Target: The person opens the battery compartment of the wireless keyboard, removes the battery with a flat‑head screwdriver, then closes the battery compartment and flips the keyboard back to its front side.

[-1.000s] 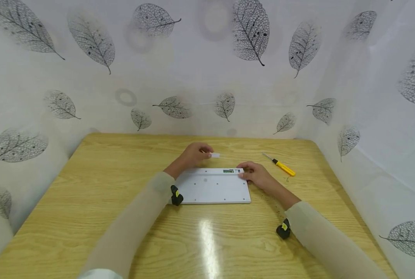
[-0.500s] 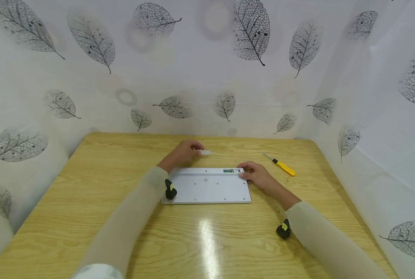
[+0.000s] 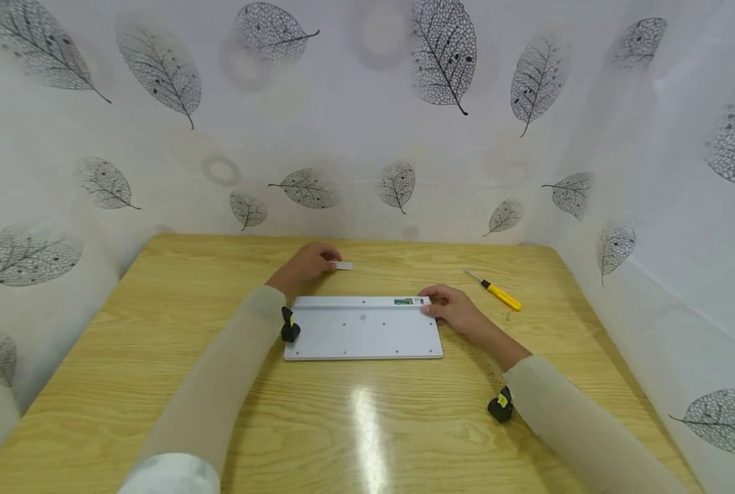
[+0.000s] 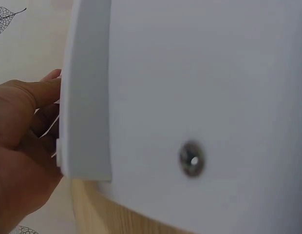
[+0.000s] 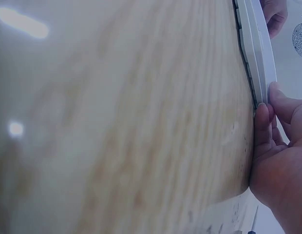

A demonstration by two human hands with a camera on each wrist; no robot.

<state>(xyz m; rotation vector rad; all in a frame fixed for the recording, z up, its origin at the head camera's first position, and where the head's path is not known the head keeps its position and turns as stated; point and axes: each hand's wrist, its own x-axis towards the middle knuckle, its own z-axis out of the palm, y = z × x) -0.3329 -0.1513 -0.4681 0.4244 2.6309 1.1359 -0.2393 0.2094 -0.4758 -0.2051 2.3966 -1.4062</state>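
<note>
Leaf-printed sheeting surrounded a wood-grain table, which we took as the work surface. We located the small white piece beyond the far edge of the white keyboard, its long axis running roughly left to right. Our left hand pinched the piece at its left end, leaving the other end projecting to the right; in the left wrist view the keyboard hid our fingertips. We noted that the keyboard lay underside up, its long axis also left to right. At the right end of its far edge was an open compartment showing a green battery. We judged the governing relation to be the sideways offset: the compartment lay to the right of the piece and slightly nearer to us, the two long axes close to parallel. Our right hand, the nearer to the compartment, gripped the keyboard's far right corner between thumb and fingers. Farther right, well apart from the piece, we recorded a yellow-handled screwdriver lying diagonally.
</note>
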